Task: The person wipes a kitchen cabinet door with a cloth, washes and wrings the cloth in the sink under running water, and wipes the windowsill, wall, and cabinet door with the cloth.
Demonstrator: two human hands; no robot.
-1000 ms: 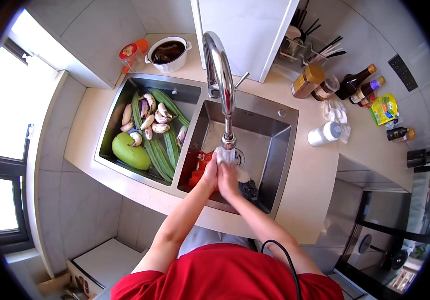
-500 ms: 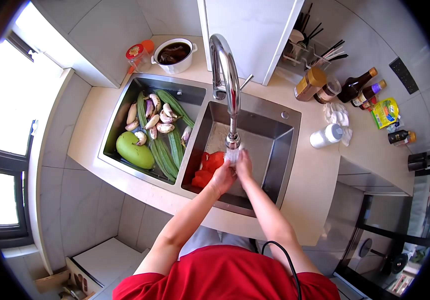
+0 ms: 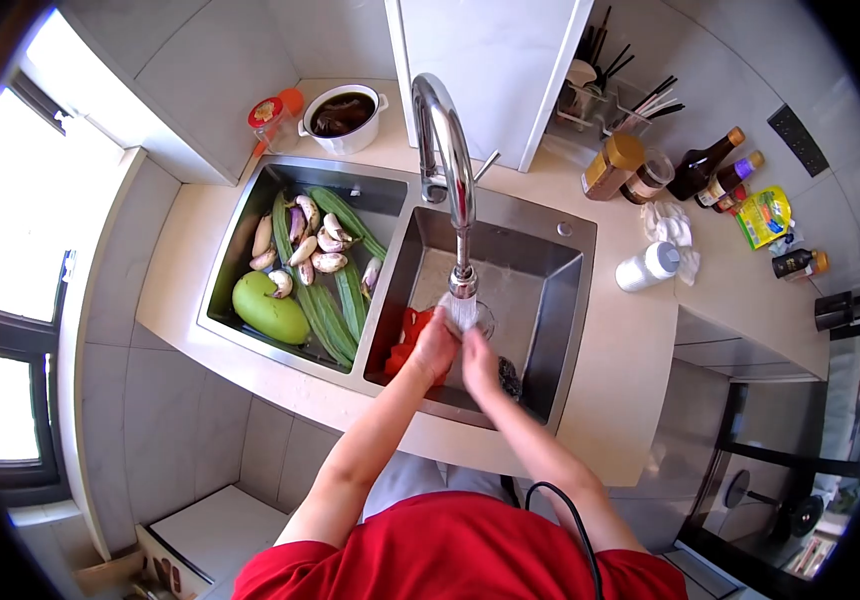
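Observation:
Water runs from the chrome faucet (image 3: 462,280) into the right sink basin (image 3: 540,300). Under the stream is my left hand (image 3: 435,342), its fingers around something whitish that I cannot make out. My right hand (image 3: 480,362) is just to the right, lower and blurred; its fingers are not clear. Something red (image 3: 402,345) lies in the basin left of my hands, partly hidden by the left one. A dark scrubber (image 3: 509,378) shows beside my right wrist.
The left basin holds a green gourd (image 3: 271,308), ridged long gourds (image 3: 322,320) and several pale purple eggplants (image 3: 329,262). Behind it stand a white pot (image 3: 345,140) and a jar (image 3: 272,125). A white bottle (image 3: 647,268), cloth and sauce bottles (image 3: 705,165) are at right.
My right hand has come down and away from the faucet, apart from my left. My left hand has shifted slightly left. The dark scrubber, hidden half a second ago, shows again.

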